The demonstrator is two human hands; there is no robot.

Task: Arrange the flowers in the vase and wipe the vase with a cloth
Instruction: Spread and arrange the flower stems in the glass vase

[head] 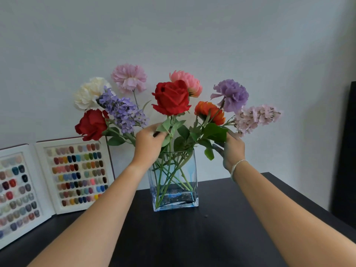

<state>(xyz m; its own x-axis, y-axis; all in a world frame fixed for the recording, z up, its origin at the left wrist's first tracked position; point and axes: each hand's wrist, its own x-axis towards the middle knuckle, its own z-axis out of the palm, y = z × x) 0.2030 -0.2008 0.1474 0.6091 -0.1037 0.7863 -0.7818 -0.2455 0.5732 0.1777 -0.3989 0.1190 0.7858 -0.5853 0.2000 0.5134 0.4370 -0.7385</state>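
A clear rectangular glass vase [193, 182] with a blue-tinted base stands on the dark table [192, 237]. It holds several flowers: a red rose [171, 98] in the middle, another red rose [91, 125] at the left, purple, white, pink and orange blooms around them. My left hand [148, 142] is closed around the middle rose's stem just above the vase rim. My right hand [232, 149] touches the green leaves [215, 132] on the right side, fingers spread. No cloth is in view.
Two white display boards of coloured nail samples [77, 176] lean against the wall at the left, close to the vase. A dark panel [344, 151] stands at the right edge. A pale wall is directly behind the flowers.
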